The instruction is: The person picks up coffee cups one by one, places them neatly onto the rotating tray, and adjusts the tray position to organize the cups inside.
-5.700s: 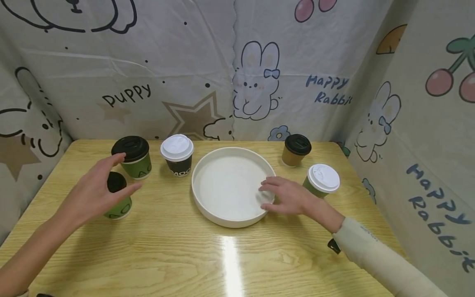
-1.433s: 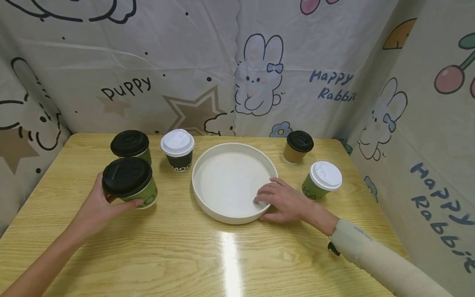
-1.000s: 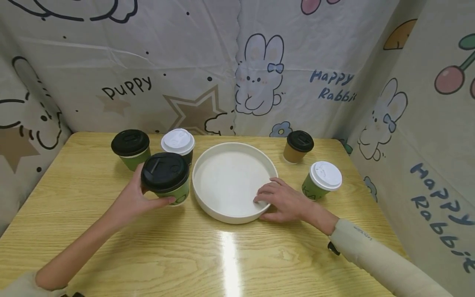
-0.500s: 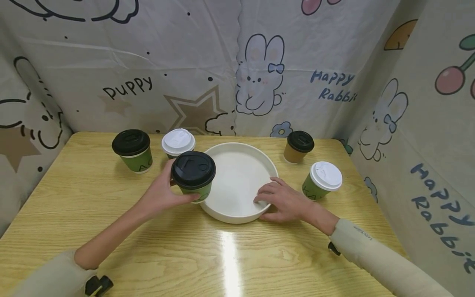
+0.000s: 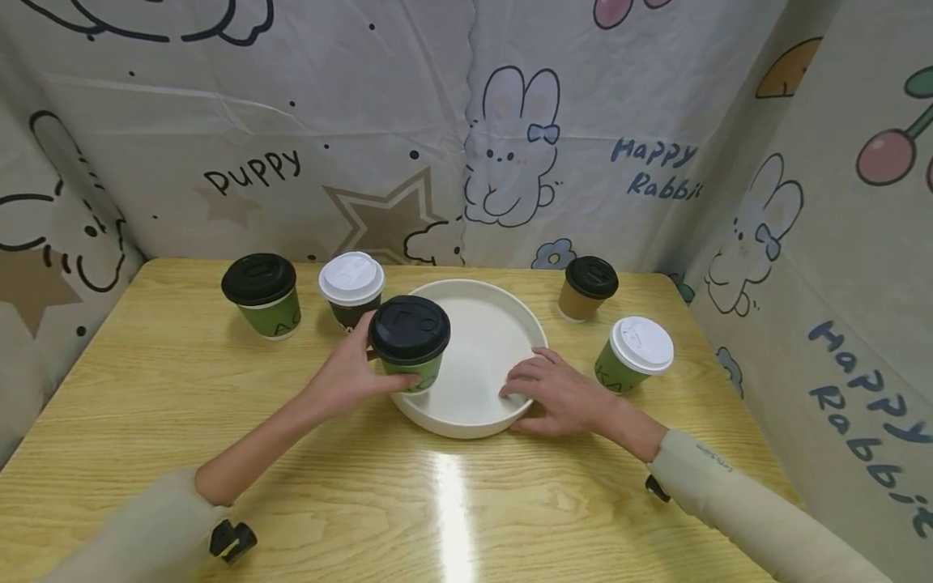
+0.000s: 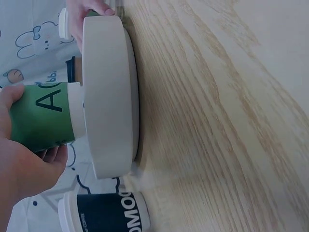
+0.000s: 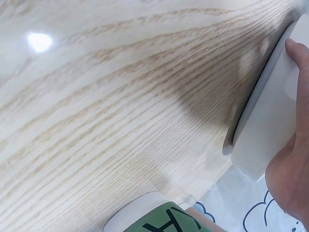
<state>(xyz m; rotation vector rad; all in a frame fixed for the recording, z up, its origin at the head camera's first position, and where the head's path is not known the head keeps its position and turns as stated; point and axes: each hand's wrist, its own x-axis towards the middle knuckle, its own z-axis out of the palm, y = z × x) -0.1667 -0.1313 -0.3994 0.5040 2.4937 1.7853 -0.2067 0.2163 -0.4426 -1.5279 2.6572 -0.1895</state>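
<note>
My left hand [image 5: 359,372] grips a green paper cup with a black lid [image 5: 409,340] and holds it upright over the left rim of the round white tray [image 5: 503,312]. In the left wrist view the green cup [image 6: 41,116] has its base about level with the top of the tray's wall [image 6: 111,96]; contact cannot be told. My right hand [image 5: 548,393] holds the tray's right rim, fingers over the edge and thumb [image 7: 299,53] against the outer wall of the tray [image 7: 268,130].
A green cup with a black lid [image 5: 262,295] and a black cup with a white lid [image 5: 351,287] stand left of the tray. A brown cup [image 5: 589,287] and a green white-lidded cup [image 5: 636,352] stand to its right. Printed cloth walls enclose the wooden table [image 5: 291,486].
My left hand took the green black-lidded cup from the table's left side and carried it right, up to the tray's left rim. The right hand has stayed on the tray's rim.
</note>
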